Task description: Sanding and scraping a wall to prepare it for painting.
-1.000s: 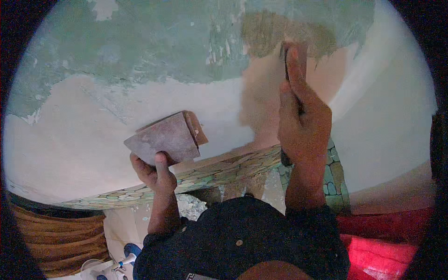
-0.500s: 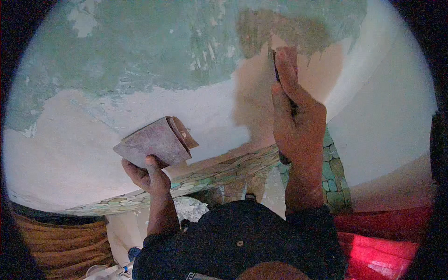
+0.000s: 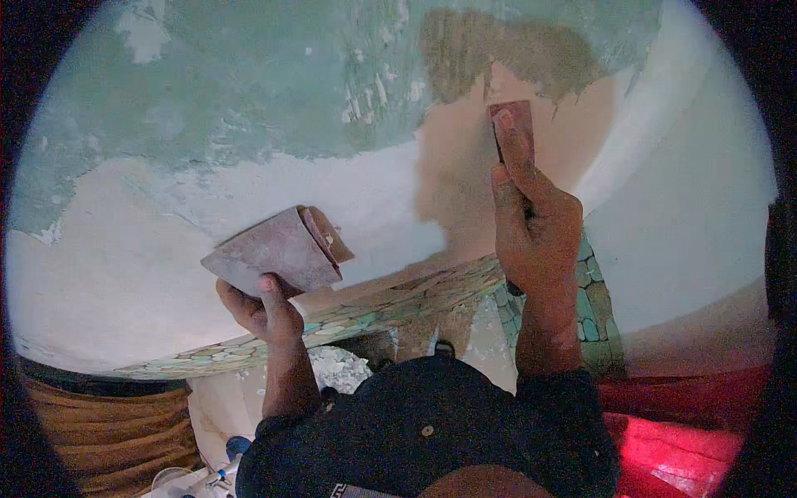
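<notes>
My right hand [image 3: 540, 216] is closed round a scraper with a narrow reddish blade [image 3: 523, 124], one finger laid along the blade. Parts of its dark handle show between the fingers and below the palm. The blade is over the pale strip of a wall [image 3: 357, 187] with peeling green paint, just below a shadowed green patch; contact cannot be made out. In my left hand [image 3: 270, 311] is folded sandpaper [image 3: 270, 249], dusty grey outside with brown layers at its right end. My thumb presses its near face, and the other fingers are behind it.
A stone-patterned border [image 3: 390, 307] runs along the wall's foot and turns a corner at right, beside a plain pale wall [image 3: 689, 241]. Whitish flakes [image 3: 339, 369] lie below. Brown fabric [image 3: 108, 432] is at lower left, red fabric [image 3: 681, 448] at lower right.
My right hand and the scraper have moved a little down the wall and slightly right. My left hand keeps the sandpaper in nearly the same place.
</notes>
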`<state>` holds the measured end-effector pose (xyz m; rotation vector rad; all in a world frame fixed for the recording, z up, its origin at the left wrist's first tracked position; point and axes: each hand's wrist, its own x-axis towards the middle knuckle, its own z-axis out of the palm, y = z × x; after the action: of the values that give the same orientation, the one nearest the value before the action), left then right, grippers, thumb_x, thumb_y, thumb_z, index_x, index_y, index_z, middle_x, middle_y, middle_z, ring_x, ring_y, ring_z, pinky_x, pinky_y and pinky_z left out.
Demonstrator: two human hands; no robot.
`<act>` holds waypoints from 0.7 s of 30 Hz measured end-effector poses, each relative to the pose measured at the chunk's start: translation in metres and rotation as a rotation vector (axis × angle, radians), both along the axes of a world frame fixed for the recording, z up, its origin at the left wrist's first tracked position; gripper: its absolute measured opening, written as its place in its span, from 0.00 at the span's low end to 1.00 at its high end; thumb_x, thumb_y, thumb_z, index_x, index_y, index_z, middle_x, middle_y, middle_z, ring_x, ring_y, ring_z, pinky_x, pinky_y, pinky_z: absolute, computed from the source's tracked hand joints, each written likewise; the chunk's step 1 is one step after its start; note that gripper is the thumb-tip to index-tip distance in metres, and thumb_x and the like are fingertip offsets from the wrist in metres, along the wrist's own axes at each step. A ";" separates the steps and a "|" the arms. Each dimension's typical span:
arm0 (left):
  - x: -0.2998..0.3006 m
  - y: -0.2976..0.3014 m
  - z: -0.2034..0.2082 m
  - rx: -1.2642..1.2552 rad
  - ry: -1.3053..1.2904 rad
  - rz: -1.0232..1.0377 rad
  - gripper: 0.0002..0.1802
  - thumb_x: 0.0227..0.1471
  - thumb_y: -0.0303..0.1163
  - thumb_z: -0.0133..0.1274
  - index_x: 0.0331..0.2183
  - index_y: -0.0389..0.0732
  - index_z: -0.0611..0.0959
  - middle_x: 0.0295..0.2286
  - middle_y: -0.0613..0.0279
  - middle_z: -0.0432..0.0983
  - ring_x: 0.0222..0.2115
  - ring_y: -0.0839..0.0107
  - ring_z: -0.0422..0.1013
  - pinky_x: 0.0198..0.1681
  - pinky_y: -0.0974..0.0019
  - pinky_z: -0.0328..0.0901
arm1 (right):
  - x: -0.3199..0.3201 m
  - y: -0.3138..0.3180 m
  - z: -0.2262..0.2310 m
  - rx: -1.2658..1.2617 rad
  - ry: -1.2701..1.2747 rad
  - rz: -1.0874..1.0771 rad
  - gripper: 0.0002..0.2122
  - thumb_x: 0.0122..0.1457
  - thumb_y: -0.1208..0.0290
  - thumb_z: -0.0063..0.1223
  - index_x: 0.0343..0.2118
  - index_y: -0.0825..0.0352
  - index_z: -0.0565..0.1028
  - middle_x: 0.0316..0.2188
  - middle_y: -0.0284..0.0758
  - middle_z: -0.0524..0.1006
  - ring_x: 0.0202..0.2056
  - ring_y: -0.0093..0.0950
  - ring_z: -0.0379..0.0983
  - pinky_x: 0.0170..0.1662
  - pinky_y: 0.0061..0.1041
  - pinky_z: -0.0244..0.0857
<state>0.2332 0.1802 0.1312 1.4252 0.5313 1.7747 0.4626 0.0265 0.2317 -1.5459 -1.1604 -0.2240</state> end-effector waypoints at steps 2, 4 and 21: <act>-0.002 0.002 -0.006 0.039 0.051 0.005 0.31 0.49 0.44 0.57 0.46 0.35 0.62 0.39 0.59 0.65 0.40 0.71 0.63 0.44 0.64 0.60 | -0.003 0.004 0.004 0.055 0.058 0.046 0.19 0.57 0.82 0.44 0.52 0.65 0.68 0.54 0.44 0.64 0.57 0.28 0.57 0.56 0.24 0.52; 0.000 0.004 -0.004 0.035 0.032 0.011 0.30 0.49 0.43 0.56 0.45 0.35 0.62 0.39 0.59 0.65 0.40 0.71 0.63 0.44 0.64 0.60 | -0.001 0.008 0.001 0.064 0.062 0.049 0.19 0.57 0.82 0.44 0.53 0.65 0.67 0.54 0.44 0.64 0.57 0.28 0.57 0.56 0.24 0.52; 0.002 0.002 -0.003 0.058 0.034 0.049 0.32 0.48 0.45 0.57 0.45 0.34 0.63 0.40 0.58 0.66 0.40 0.71 0.63 0.43 0.66 0.60 | -0.002 0.007 0.016 0.039 0.058 0.081 0.19 0.56 0.84 0.43 0.53 0.67 0.67 0.56 0.42 0.62 0.60 0.31 0.51 0.59 0.24 0.46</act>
<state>0.2347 0.1817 0.1286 1.4966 0.5411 1.8204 0.4609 0.0334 0.2479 -1.4590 -1.1642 -0.1459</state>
